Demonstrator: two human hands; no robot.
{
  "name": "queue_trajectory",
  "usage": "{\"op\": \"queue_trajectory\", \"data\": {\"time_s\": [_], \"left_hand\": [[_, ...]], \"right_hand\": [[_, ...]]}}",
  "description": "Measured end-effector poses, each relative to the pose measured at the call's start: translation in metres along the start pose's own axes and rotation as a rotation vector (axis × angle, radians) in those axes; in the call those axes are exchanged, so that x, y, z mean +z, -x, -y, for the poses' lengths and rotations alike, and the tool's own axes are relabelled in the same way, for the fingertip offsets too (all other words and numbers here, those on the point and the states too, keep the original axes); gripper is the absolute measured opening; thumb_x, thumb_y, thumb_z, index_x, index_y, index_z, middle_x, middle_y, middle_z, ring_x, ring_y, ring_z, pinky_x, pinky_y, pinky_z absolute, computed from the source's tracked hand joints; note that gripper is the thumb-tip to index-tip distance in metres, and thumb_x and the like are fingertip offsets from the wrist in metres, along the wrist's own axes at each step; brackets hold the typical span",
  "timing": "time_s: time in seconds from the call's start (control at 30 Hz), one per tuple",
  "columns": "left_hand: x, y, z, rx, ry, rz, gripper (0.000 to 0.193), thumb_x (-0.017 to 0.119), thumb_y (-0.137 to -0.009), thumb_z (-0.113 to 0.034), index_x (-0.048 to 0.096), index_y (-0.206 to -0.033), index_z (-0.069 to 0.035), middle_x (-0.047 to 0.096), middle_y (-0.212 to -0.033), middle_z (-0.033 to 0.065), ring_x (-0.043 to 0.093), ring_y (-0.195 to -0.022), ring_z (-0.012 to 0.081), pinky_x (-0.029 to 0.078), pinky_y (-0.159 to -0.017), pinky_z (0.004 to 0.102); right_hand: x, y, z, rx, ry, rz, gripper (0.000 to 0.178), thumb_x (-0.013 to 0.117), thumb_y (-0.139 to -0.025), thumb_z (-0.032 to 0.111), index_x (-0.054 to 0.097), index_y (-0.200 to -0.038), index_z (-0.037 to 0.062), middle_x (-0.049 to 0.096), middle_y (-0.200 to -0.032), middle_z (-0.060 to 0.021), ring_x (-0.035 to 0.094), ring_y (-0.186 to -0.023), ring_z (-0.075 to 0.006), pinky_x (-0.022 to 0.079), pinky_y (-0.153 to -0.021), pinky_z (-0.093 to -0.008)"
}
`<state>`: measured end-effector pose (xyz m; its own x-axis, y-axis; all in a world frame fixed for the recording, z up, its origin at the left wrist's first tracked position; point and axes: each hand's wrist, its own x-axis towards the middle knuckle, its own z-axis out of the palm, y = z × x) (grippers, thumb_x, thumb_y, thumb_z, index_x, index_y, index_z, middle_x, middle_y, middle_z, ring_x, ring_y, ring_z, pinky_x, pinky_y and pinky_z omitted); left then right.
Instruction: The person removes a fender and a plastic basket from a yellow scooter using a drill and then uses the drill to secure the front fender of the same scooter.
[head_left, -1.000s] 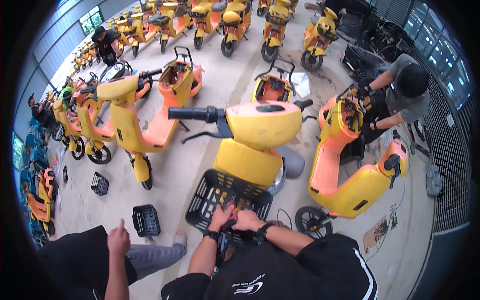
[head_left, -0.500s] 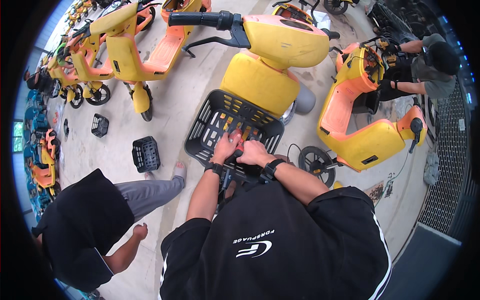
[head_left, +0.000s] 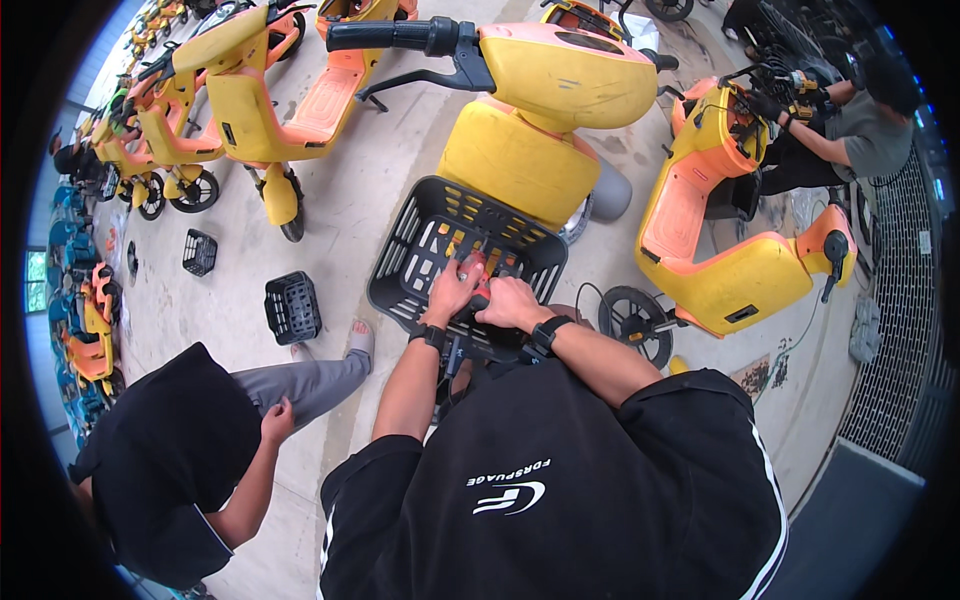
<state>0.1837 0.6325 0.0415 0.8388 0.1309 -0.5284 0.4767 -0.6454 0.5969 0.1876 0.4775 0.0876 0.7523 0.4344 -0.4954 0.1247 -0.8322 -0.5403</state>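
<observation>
A black plastic basket (head_left: 420, 240) is fixed to the front of a yellow scooter (head_left: 520, 150) right before me. Both my hands are inside its near edge. My left hand (head_left: 452, 290) is closed around a small red tool (head_left: 478, 268) that presses against the basket's floor. My right hand (head_left: 512, 302) sits beside it, fingers curled over the same tool and touching the basket's near wall. The tool's tip is hidden by my fingers. I wear a black band on each wrist.
A person in black (head_left: 170, 470) crouches at my lower left. Two loose black baskets (head_left: 292, 308) (head_left: 200, 252) lie on the concrete. An orange-yellow scooter (head_left: 730, 250) stands at right, where another person (head_left: 860, 130) works. More scooters (head_left: 250, 100) line the left.
My head has tilted down and closer, so the basket and hands fill more of the view. Both hands stay at the basket's near edge on the red tool.
</observation>
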Motion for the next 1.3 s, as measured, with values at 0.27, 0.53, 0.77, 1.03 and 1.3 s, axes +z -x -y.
{"op": "queue_trajectory", "data": {"time_s": [0.27, 0.53, 0.77, 1.03, 1.3], "left_hand": [[-0.003, 0.002, -0.003, -0.009, -0.032, -0.005, 0.071, 0.058, -0.083, -0.057, 0.056, -0.119, 0.004, 0.061, -0.11, 0.0304, 0.059, -0.106, 0.0432, 0.047, -0.088, 0.0437], [-0.007, 0.007, -0.023, -0.015, -0.147, -0.055, 0.065, 0.057, -0.083, -0.057, 0.058, -0.11, 0.002, 0.064, -0.102, 0.0293, 0.06, -0.1, 0.0442, 0.048, -0.086, 0.0475], [-0.006, 0.005, -0.021, -0.011, -0.166, -0.053, 0.064, 0.057, -0.083, -0.058, 0.058, -0.109, 0.0, 0.065, -0.098, 0.0294, 0.061, -0.097, 0.0444, 0.049, -0.084, 0.0488], [-0.004, -0.002, -0.01, -0.022, -0.129, -0.007, 0.065, 0.057, -0.083, -0.058, 0.058, -0.113, -0.001, 0.065, -0.103, 0.0272, 0.061, -0.1, 0.0427, 0.049, -0.086, 0.0463], [-0.003, -0.003, -0.004, -0.008, -0.096, -0.019, 0.067, 0.058, -0.082, -0.059, 0.058, -0.113, 0.0, 0.064, -0.105, 0.0275, 0.061, -0.101, 0.0423, 0.048, -0.086, 0.0459]], "right_hand": [[0.005, -0.002, -0.005, -0.013, -0.032, -0.01, 0.048, 0.074, -0.061, 0.035, 0.067, -0.086, -0.0064, 0.067, -0.088, -0.0253, 0.066, -0.086, -0.039, 0.053, -0.081, -0.0423], [0.007, -0.005, -0.014, 0.0, -0.096, 0.003, 0.053, 0.076, -0.06, 0.04, 0.067, -0.086, -0.0047, 0.067, -0.088, -0.0246, 0.066, -0.086, -0.0389, 0.053, -0.08, -0.0427], [0.017, -0.007, -0.016, 0.02, -0.124, -0.042, 0.053, 0.077, -0.06, 0.042, 0.066, -0.086, -0.0033, 0.067, -0.087, -0.0238, 0.066, -0.085, -0.0385, 0.052, -0.08, -0.0431], [0.012, -0.005, -0.009, 0.028, -0.071, -0.009, 0.05, 0.076, -0.06, 0.039, 0.068, -0.088, -0.001, 0.068, -0.088, -0.0223, 0.066, -0.085, -0.0372, 0.053, -0.081, -0.0424], [0.013, -0.003, -0.005, 0.041, -0.082, -0.016, 0.049, 0.076, -0.06, 0.037, 0.069, -0.09, -0.0013, 0.068, -0.088, -0.0223, 0.066, -0.085, -0.0372, 0.053, -0.081, -0.0421]]}}
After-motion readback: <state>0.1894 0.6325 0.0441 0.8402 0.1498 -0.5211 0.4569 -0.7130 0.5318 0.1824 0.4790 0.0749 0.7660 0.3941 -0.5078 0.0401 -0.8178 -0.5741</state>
